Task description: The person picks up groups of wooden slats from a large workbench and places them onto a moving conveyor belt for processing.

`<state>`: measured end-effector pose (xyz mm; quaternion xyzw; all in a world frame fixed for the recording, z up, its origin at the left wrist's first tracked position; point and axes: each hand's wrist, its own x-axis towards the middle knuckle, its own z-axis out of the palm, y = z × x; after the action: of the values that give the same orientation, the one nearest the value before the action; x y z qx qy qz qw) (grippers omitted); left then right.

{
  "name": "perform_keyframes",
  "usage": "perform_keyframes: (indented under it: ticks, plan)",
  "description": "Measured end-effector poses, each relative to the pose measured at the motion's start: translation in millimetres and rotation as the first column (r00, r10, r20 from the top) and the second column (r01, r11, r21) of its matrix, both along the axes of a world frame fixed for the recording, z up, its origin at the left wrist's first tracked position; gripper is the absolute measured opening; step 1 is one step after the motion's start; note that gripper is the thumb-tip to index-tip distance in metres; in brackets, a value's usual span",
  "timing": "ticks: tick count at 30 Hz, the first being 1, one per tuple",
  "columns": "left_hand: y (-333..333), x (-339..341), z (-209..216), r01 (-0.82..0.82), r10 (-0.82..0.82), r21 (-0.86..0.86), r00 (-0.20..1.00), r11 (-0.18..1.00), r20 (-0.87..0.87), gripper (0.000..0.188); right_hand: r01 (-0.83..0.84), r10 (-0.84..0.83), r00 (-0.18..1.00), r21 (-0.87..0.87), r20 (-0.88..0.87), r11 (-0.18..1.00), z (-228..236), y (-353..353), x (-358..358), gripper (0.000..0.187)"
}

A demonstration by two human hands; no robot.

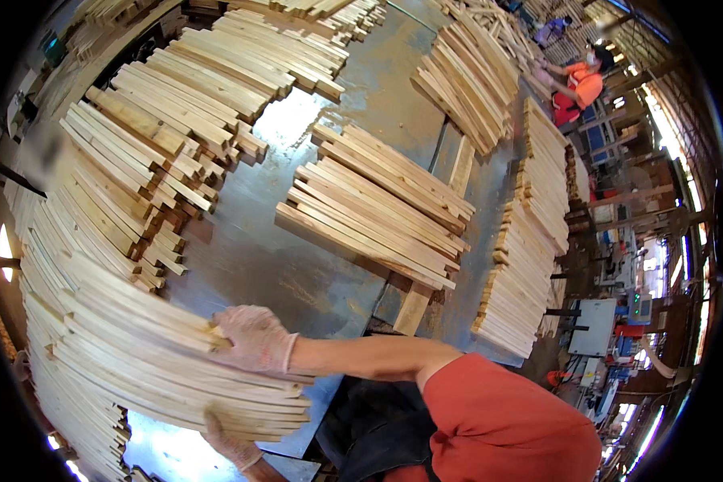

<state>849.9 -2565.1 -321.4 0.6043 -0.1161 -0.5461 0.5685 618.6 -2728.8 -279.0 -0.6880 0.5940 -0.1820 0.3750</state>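
A wide row of pale wooden strips (161,345) lies side by side under both my hands, blurred toward its far left end. My right hand (253,337), in a light knitted glove, is closed over the upper edge of the strips near their right part. On the lower edge, my left hand (231,448), gloved as well, presses against the strips with its thumb up along their side. Its other fingers are partly hidden. More pale strips (72,394) lie under and beside the row at the left.
A metal tabletop (257,233) carries a bundle of strips (377,209) on wooden crosspieces, plus stacks at the upper left (209,72), upper right (470,84) and right edge (526,241). A person in orange (582,84) stands at the far right, near machinery (594,325).
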Motion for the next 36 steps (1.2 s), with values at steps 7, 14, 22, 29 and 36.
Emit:
perform_keyframes:
  ticks: [7,14,22,29,36]
  plan:
    - [39.3,-181.3,13.4,0.056,-0.047,0.081,0.993,0.995,-0.107,0.073,0.156,-0.152,0.981,0.020,-0.123,0.988,6.3,76.5,-174.3,0.063]
    - [88.7,-300.6,-37.6,0.157,-0.110,0.191,0.966,0.969,-0.235,0.061,0.259,-0.137,0.924,0.320,-0.357,0.911,-31.8,130.7,-290.0,0.070]
    - [82.4,-352.0,-57.6,0.146,-0.073,0.262,0.961,0.954,-0.267,0.061,0.314,-0.101,0.863,0.368,-0.496,0.875,-66.3,150.8,-323.1,0.094]
    - [86.4,-355.3,-88.4,0.213,-0.118,0.286,0.941,0.934,-0.316,0.069,0.213,-0.085,0.931,0.338,-0.355,0.917,-62.4,174.7,-354.3,0.062]
    - [76.0,-374.7,-97.5,0.252,-0.155,0.288,0.935,0.924,-0.318,0.069,0.172,-0.103,0.773,0.051,-0.626,0.984,-49.6,142.6,-434.8,0.053]
